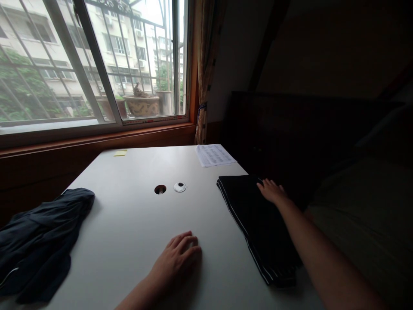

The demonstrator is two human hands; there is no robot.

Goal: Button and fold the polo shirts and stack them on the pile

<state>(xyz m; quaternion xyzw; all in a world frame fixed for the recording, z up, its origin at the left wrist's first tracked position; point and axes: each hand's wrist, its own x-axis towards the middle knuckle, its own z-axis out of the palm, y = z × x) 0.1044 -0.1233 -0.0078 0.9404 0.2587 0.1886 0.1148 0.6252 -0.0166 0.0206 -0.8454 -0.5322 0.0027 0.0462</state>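
Observation:
A folded black garment with thin white stripes along its edge, which looks like trousers (258,219), lies lengthwise on the right side of the white table (129,241). My right hand (272,190) rests at its far right edge, fingers stretched out over the cloth. Near the table's front middle is my left hand (183,252), its fingers loosely bent and apart, with nothing visible in them. Its palm side is hidden. A crumpled dark blue garment (45,241) lies on the left edge of the table, apart from both hands.
Printed sheets of paper (214,155) lie at the far right corner. A yellow sticky note (120,153) is at the far left. A round cable hole (160,189) and a white cap (180,187) sit mid-table. Beyond stands a barred window (142,64) with a curtain (202,86).

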